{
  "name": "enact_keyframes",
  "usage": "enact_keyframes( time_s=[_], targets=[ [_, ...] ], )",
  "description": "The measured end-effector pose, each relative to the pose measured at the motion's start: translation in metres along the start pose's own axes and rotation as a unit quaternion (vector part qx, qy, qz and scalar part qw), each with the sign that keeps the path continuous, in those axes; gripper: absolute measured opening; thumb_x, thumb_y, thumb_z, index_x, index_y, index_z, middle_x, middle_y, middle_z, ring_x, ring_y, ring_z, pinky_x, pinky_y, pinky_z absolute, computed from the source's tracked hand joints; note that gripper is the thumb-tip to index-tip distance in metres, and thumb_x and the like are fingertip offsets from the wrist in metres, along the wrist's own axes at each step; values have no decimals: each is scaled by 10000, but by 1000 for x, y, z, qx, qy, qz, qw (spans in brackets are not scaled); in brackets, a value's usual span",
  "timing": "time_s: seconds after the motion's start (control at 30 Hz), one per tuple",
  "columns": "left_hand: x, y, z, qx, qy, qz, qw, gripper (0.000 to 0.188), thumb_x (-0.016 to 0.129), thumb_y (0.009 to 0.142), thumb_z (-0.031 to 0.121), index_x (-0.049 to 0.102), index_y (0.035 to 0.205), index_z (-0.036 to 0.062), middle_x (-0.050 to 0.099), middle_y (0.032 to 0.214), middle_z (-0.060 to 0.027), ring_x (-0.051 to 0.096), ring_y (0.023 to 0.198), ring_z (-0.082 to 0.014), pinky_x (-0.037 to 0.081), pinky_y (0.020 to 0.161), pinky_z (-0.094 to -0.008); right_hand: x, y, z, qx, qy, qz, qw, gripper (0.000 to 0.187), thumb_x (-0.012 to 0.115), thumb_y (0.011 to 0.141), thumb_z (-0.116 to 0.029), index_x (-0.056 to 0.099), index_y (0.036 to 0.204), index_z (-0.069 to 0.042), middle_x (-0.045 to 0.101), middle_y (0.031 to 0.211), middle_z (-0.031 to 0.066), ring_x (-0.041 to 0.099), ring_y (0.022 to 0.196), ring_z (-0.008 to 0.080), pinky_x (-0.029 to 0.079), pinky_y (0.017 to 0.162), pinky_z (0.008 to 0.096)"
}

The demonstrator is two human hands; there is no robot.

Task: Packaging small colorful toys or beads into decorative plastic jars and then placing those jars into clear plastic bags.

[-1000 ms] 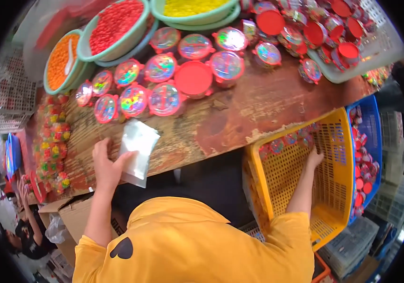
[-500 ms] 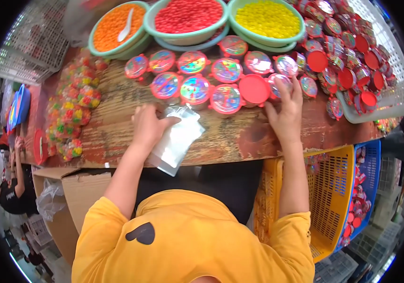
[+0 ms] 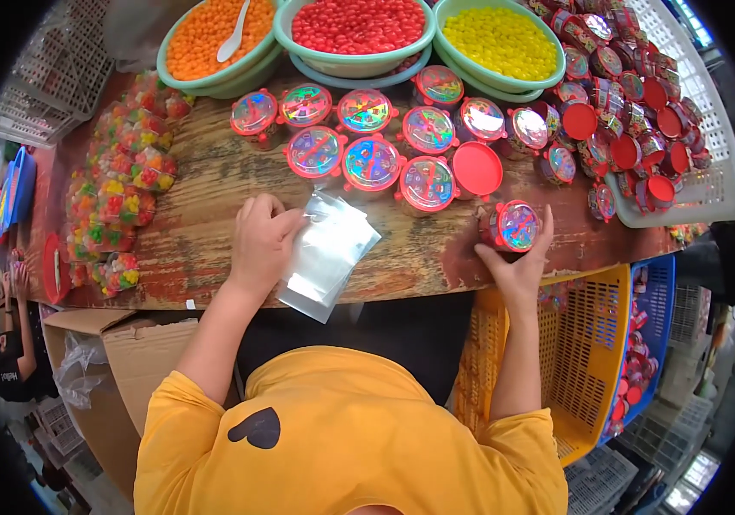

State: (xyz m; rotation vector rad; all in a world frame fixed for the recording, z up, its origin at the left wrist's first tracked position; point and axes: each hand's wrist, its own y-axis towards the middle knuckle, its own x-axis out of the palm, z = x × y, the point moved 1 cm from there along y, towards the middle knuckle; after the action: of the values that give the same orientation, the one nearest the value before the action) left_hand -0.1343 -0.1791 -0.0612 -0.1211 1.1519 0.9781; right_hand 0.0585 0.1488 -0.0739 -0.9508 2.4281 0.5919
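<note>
My right hand [image 3: 522, 266] grips a small round jar [image 3: 518, 226] with a shiny red-rimmed lid, thumb and fingers around its sides, above the near right of the wooden table. My left hand [image 3: 262, 245] is closed at the left edge of a few clear plastic bags [image 3: 331, 249], thumb pressed on them. Their lower corner hangs over the table's front edge. Beyond my hands stand several similar jars in loose rows, among them a jar with a shiny lid [image 3: 373, 163] and one with a plain red lid [image 3: 476, 169].
Bowls of orange [image 3: 161, 64], red [image 3: 277, 30] and yellow candies [image 3: 556, 73] line the back. Filled candy bags [image 3: 131, 172] are piled at left. Many jars crowd a white basket [image 3: 702, 202] at right. Below stand a yellow crate [image 3: 586, 369] and a cardboard box [image 3: 148, 348].
My right hand has taken a jar from the right of the group and drawn it toward me. My left hand stays at the plastic bags, nearly in place.
</note>
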Motion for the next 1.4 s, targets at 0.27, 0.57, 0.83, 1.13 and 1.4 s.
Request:
enact_keyframes(
  time_s=[0.27, 0.57, 0.83, 1.13, 1.4],
  targets=[
    [-2, -8, -14, -129, -79, -14, 988, 118, 786, 783, 81, 695, 835, 25, 610, 742, -84, 574, 742, -253, 459, 677, -372, -11, 8, 9, 79, 93, -68, 990, 844, 875, 616, 7, 471, 1356, -18, 588, 1261, 75, 585, 1140, 183, 481, 996, 340],
    [-45, 23, 61, -220, -255, -134, 932, 77, 698, 908, 99, 691, 864, 37, 664, 800, -27, 657, 822, -139, 493, 666, -295, -22, -42, -22, 62, 415, -170, 891, 810, 825, 716, -176, 449, 1414, -10, 564, 1378, 183, 621, 1191, 309, 507, 1016, 459],
    [14, 21, 73, -283, -609, -337, 659, 254, 564, 1019, 174, 602, 1189, -12, 707, 1107, -131, 690, 1027, -175, 561, 789, -323, -2, -59, -47, 224, 597, -246, 730, 822, 807, 766, -267, 417, 1432, 14, 574, 1347, 188, 598, 1221, 376, 484, 1038, 491],
    [23, 19, 89, -328, -508, -307, 735, 218, 664, 985, 224, 664, 914, 17, 677, 712, -28, 660, 645, -77, 496, 572, -210, -31, -62, -48, 192, 506, -247, 804, 930, 877, 690, -255, 405, 1432, 47, 601, 1306, 170, 644, 1144, 283, 516, 1005, 419],
    [34, 18, 102, -348, -582, -324, 660, 172, 474, 1052, 158, 517, 1137, 15, 693, 1178, -191, 704, 1075, -282, 569, 865, -346, -32, -65, -24, 236, 480, -234, 812, 973, 857, 682, -144, 327, 1488, -11, 539, 1368, 132, 547, 1282, 250, 414, 1115, 399]
  ],
)
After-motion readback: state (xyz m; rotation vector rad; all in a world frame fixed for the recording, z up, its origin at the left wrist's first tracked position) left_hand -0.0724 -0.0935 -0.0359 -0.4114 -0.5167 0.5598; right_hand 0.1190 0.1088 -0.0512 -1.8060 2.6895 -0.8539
